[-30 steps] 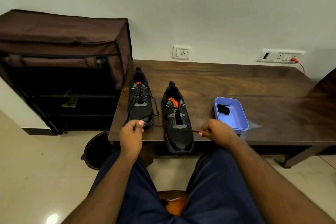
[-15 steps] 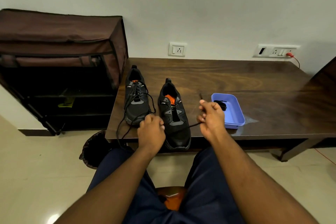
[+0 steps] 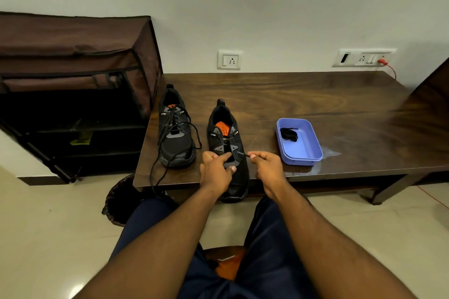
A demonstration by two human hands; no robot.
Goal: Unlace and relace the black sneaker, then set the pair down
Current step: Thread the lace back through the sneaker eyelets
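Bare forearms with no sleeves showing; dark navy trousers (image 3: 272, 262) cover both legs

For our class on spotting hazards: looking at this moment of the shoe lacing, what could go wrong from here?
1. The near sneaker overhangs the table edge at its toe; a hard tug from the right hand or left hand might tip it off.
2. The far sneaker has a loose lace dangling past the edge; a leg could snag it and drag that shoe down.
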